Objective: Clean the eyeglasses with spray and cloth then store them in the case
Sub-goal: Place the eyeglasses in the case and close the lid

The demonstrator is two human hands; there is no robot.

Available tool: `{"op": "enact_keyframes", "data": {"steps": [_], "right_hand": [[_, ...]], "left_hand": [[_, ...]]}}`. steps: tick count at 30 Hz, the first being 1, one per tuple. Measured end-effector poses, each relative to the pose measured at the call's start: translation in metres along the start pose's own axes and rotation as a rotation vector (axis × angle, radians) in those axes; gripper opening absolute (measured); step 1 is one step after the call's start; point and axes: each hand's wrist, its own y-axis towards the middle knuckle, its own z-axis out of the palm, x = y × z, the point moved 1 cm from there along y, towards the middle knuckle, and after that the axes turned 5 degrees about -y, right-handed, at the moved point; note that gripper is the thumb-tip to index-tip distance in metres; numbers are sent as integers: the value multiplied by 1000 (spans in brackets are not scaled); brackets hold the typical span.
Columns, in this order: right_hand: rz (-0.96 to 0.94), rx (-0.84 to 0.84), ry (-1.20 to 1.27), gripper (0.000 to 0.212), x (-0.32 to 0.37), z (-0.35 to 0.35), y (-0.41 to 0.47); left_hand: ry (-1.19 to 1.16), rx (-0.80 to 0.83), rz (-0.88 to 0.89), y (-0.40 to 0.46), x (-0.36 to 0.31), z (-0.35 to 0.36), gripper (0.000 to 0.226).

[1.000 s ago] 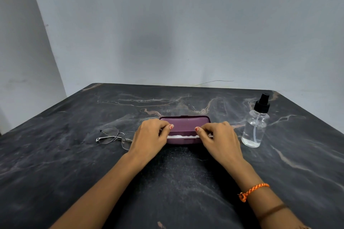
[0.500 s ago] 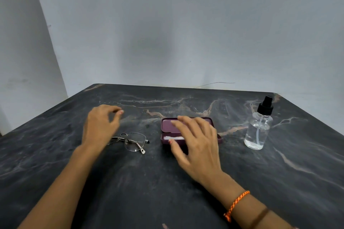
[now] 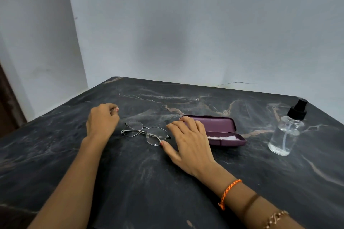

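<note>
From my remote station I logged a dark marble-patterned table [image 3: 141, 182] with pale tan and white veins running across its far half. Behind it stood a plain pale grey-blue wall [image 3: 195, 24], meeting a lighter side wall [image 3: 37, 42] at a corner on the left, with a thin dark strip at the far left edge. Light was soft and even; a thin wire [image 3: 234, 83] lay along the table's back edge.
</note>
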Motion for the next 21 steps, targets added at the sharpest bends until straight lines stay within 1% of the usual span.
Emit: {"op": "enact_keyframes", "data": {"steps": [2, 5, 8, 11, 17, 21], "right_hand": [[-11, 31, 41, 38, 2, 5, 3], [11, 14, 60, 35, -1, 9, 4], [-14, 91, 113, 37, -6, 16, 6], [-54, 101, 125, 34, -9, 21, 6], [-49, 65, 143, 30, -8, 20, 5], [-47, 44, 152, 30, -7, 19, 4]], "left_hand": [[33, -5, 9, -1, -1, 0, 20], [107, 110, -7, -3, -2, 1, 20], [121, 199, -12, -2, -2, 2, 32], [114, 219, 1, -4, -4, 3, 37], [124, 245, 19, -7, -8, 5, 33], [67, 234, 13, -7, -8, 4, 31]]}}
